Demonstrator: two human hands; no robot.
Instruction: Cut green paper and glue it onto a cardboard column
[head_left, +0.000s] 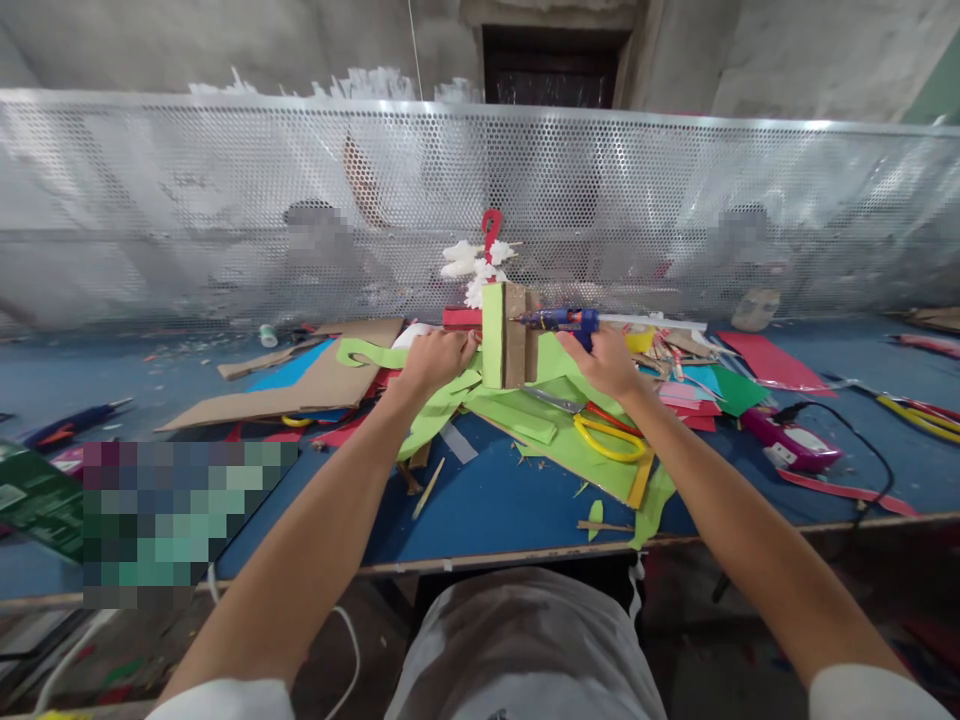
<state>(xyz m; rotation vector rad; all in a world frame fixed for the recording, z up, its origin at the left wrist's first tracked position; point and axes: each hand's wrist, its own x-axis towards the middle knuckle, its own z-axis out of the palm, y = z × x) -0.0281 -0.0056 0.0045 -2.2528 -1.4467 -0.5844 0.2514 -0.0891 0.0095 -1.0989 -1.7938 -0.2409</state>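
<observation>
My right hand [609,362] is wrapped round a dark blue glue gun [556,319]. The nozzle points left and meets the brown face of an upright cardboard piece [516,345]. A light green paper strip [492,335] covers the left side of that piece. My left hand [441,358] is closed at its left edge, with the fingertips partly hidden. Just behind stands a red hook shape [491,232] with white flower-like cutouts [484,275]. Green paper scraps [517,412] lie beneath both hands, and yellow-handled scissors [609,440] rest on them near my right wrist.
A perforated metal screen [420,190] runs along the back of the blue table [487,500]. Cardboard sheets [300,395] lie at left. To the right are a red sheet [780,360], a purple-and-white box [799,440], a black cable [874,440] and yellow-handled pliers [915,415].
</observation>
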